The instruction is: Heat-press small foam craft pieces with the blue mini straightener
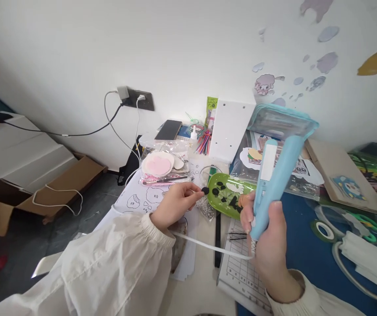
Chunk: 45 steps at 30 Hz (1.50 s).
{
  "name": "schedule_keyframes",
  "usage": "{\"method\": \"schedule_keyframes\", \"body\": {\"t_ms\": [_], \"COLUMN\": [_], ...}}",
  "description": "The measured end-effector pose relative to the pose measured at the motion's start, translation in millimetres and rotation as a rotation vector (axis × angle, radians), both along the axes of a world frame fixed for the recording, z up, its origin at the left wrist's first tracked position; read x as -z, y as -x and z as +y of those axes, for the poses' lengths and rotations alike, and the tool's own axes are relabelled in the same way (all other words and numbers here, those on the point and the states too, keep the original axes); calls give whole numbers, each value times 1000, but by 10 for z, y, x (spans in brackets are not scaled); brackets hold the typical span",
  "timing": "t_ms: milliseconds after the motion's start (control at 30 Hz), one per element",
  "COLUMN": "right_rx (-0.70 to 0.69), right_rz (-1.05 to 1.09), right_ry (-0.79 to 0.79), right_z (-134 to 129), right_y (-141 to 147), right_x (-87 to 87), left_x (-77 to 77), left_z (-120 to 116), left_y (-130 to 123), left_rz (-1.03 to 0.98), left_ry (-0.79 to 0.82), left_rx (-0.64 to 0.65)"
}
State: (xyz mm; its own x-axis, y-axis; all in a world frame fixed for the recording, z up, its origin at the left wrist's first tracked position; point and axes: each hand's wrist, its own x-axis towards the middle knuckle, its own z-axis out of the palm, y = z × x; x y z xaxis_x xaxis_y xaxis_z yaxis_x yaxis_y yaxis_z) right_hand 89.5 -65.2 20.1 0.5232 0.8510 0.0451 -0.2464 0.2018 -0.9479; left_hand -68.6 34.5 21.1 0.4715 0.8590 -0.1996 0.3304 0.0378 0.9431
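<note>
- Two hands: the left hand (177,202) and the right hand (269,237), one on each side of one green tray (213,204), the landmark here.
- One small black piece (205,191) sits pinched between the left hand's fingers, which are together on it, at the tray's left rim; contact with the rim cannot be told.
- One light blue straightener (278,188), upright and tilted right, is gripped in the right hand, fingers clamped around its handle, just right of the tray. Its two arms stand apart at the top; one white cord (213,249) leaves its base, passing on the wearer's side of the tray.
- In the tray: several black pieces and at least one white piece; they overlap too much to count.
- Beyond the tray: one phone (168,130), one small white bottle (193,133), one white box (231,127).
- Right of the tray: one tape roll (316,228).
- Edges: one gridded white board (237,267) lies on the wearer's side of the tray; the tabletop (204,259) ends well left of it.
- Room: blue surface (298,232) stretches between the right hand and tape roll.
</note>
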Motion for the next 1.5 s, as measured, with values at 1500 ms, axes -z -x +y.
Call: {"method": "schedule_keyframes", "body": {"t_ms": [1500], "right_rx": [29], "right_rz": [45], "right_ry": [-142], "right_z": [-17], "right_y": [-15], "right_x": [-53], "left_x": [-196], "left_z": [287], "left_y": [-617], "left_rz": [835], "left_ry": [-863], "left_rx": [497]}}
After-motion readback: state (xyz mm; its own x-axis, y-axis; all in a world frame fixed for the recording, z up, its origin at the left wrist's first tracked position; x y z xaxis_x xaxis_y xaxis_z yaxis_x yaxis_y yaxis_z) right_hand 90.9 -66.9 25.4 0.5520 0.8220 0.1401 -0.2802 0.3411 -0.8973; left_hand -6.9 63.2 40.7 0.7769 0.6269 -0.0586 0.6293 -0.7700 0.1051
